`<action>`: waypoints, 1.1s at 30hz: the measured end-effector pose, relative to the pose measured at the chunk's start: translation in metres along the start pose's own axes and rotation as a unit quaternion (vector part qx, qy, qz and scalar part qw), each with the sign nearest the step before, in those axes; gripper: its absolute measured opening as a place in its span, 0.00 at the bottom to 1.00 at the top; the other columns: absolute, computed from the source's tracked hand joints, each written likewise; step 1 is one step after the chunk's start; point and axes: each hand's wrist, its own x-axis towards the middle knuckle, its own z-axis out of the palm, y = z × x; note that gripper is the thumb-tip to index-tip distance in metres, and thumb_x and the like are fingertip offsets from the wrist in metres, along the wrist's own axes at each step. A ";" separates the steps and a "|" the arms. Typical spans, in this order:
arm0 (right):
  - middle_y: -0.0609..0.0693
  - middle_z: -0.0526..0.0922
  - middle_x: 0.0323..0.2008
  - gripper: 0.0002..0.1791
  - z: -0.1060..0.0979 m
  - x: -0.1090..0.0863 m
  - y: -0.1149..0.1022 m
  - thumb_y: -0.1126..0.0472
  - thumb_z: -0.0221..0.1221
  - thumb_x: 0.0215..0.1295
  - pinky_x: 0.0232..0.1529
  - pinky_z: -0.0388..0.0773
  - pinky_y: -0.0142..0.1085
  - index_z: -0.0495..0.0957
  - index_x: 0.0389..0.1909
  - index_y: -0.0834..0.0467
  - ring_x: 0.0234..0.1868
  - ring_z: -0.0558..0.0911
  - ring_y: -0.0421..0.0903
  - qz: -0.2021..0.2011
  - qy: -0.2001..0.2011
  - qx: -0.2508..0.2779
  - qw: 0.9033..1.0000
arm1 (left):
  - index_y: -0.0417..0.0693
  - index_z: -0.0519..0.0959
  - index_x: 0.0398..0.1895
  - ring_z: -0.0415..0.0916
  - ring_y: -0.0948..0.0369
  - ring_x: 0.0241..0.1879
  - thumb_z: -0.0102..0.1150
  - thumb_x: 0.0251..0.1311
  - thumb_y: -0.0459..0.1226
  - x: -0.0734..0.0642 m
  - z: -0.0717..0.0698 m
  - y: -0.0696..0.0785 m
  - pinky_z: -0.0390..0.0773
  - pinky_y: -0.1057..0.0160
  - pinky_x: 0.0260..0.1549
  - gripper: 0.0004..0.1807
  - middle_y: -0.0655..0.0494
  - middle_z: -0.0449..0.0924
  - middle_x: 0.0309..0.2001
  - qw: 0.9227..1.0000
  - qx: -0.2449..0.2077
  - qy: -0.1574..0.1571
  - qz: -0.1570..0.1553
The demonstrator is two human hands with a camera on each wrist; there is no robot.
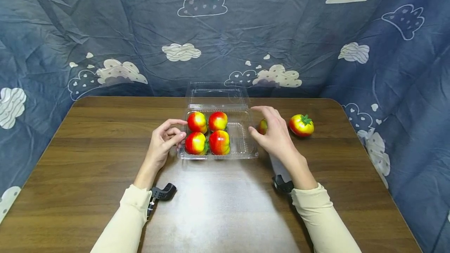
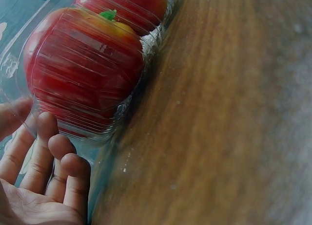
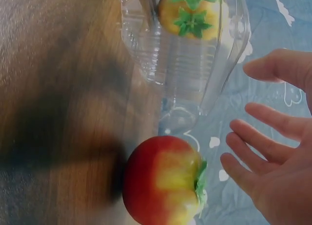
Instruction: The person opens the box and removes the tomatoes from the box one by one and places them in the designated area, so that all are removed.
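A clear plastic clamshell box (image 1: 242,155) stands with its lid raised at the back. Several red-and-yellow tomatoes (image 1: 219,142) sit in its left and middle parts. At its left side, my left hand (image 1: 162,139) touches the box with loosely bent fingers. The left wrist view has fingertips against the ribbed wall, beside a tomato (image 2: 85,64). My right hand (image 1: 275,134) hovers by the right rim, thumb and fingers apart and holding nothing. Beneath it, a loose tomato (image 3: 163,183) lies on the table, partly hidden in the head view.
Another tomato (image 1: 301,125) with a green leafy top lies on the wooden table (image 1: 105,167), right of my right hand. Behind the table hangs a blue cloth (image 1: 211,42) with a cloud pattern. The transparent lid (image 1: 218,95) leans up near the back edge.
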 end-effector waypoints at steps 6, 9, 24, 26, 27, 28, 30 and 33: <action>0.59 0.80 0.63 0.32 0.004 -0.001 -0.005 0.62 0.71 0.60 0.69 0.71 0.59 0.77 0.66 0.60 0.67 0.75 0.59 0.003 -0.015 0.001 1.000 | 0.27 0.76 0.58 0.72 0.59 0.19 0.63 0.66 0.23 -0.001 -0.002 -0.002 0.77 0.69 0.19 0.18 0.55 0.81 0.24 1.000 -0.005 -0.003 -0.005; 0.58 0.80 0.63 0.31 0.007 -0.002 -0.007 0.62 0.71 0.60 0.68 0.72 0.60 0.77 0.66 0.60 0.67 0.75 0.58 0.001 -0.019 0.001 1.000 | 0.28 0.76 0.59 0.73 0.59 0.19 0.63 0.66 0.24 -0.002 -0.003 0.000 0.77 0.68 0.19 0.19 0.55 0.81 0.25 1.000 -0.002 -0.005 -0.008; 0.58 0.80 0.64 0.32 0.010 -0.003 -0.013 0.61 0.71 0.61 0.69 0.71 0.57 0.76 0.67 0.60 0.67 0.75 0.58 -0.027 -0.031 0.010 0.999 | 0.26 0.76 0.58 0.72 0.59 0.18 0.62 0.65 0.22 0.005 0.003 -0.004 0.75 0.69 0.17 0.18 0.54 0.80 0.24 1.000 -0.013 -0.006 0.003; 0.57 0.80 0.64 0.32 0.010 -0.004 -0.015 0.61 0.71 0.61 0.69 0.71 0.57 0.75 0.67 0.60 0.67 0.75 0.58 -0.029 -0.033 0.011 0.999 | 0.27 0.76 0.58 0.72 0.59 0.18 0.62 0.65 0.22 0.005 0.004 -0.004 0.75 0.69 0.17 0.18 0.53 0.80 0.24 1.000 -0.014 -0.007 0.002; 0.57 0.80 0.64 0.32 0.010 -0.004 -0.015 0.61 0.71 0.61 0.69 0.71 0.57 0.75 0.67 0.60 0.67 0.75 0.58 -0.029 -0.034 0.011 0.999 | 0.27 0.76 0.58 0.72 0.59 0.18 0.63 0.65 0.23 0.006 0.004 -0.004 0.75 0.69 0.17 0.18 0.52 0.80 0.24 1.000 -0.014 -0.008 0.000; 0.57 0.80 0.64 0.32 0.011 -0.005 -0.016 0.62 0.71 0.62 0.69 0.71 0.57 0.76 0.67 0.60 0.67 0.75 0.58 -0.029 -0.035 0.011 0.999 | 0.28 0.76 0.58 0.72 0.59 0.18 0.63 0.65 0.23 0.006 0.004 -0.004 0.75 0.69 0.18 0.18 0.52 0.80 0.24 1.000 -0.012 -0.010 -0.001; 0.57 0.80 0.63 0.31 0.013 -0.005 -0.017 0.62 0.71 0.62 0.69 0.72 0.57 0.76 0.67 0.60 0.66 0.75 0.58 -0.029 -0.037 0.012 0.999 | 0.28 0.76 0.58 0.72 0.58 0.18 0.63 0.66 0.23 0.005 0.003 -0.003 0.76 0.68 0.18 0.18 0.53 0.80 0.24 1.000 -0.009 -0.010 -0.004; 0.57 0.80 0.64 0.31 0.020 -0.002 -0.021 0.62 0.71 0.62 0.69 0.72 0.55 0.76 0.67 0.60 0.66 0.75 0.57 -0.037 -0.048 0.017 0.998 | 0.27 0.76 0.58 0.72 0.58 0.18 0.64 0.65 0.23 0.000 -0.002 0.001 0.76 0.68 0.18 0.19 0.53 0.81 0.24 1.000 -0.004 0.003 -0.005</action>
